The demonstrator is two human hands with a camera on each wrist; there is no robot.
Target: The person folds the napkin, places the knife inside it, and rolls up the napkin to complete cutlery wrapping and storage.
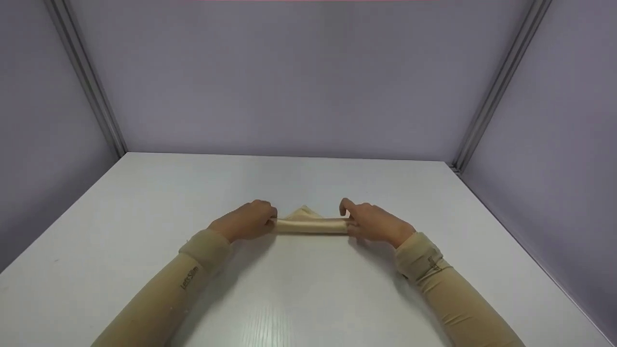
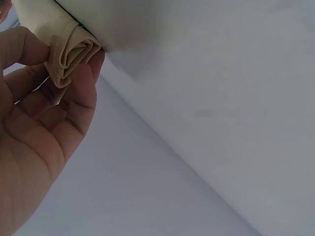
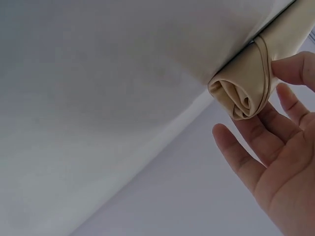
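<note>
Rolling a beige cloth (image 1: 311, 224) into a tight tube, by the look of it: most of the fabric already wound, only a small triangular tip (image 1: 304, 212) lying flat at 12 o'clock of the roll. Roll resting on the white table (image 1: 144, 270) at centre, running 9 to 3 o'clock, between both hands.

Left hand (image 1: 247, 220) at the 9 o'clock end, thumb (image 2: 81, 105) and fingers curled and pinching the spiral end (image 2: 74, 54) of the roll. Right hand (image 1: 373, 222) at the 3 o'clock end, fingers (image 3: 256, 142) fairly straight and spread, tips touching the coiled end (image 3: 241, 96) more than clamping it; whether the thumb presses from the far side, hard to tell.

Next move, as a judgement: pushing the roll on toward 12 o'clock over the remaining tip, with even pressure at both ends so the spiral stays tight and neither end telescopes out. Firmer hold on the right likely needed first.

Around: 2 beige sleeves (image 1: 183, 279), grey booth walls (image 1: 308, 77) at 9, 12 and 3 o'clock, metal corner posts (image 1: 496, 86). Nothing lying in the roll's path toward 12 o'clock; loose winding at the ends the only visible risk.
</note>
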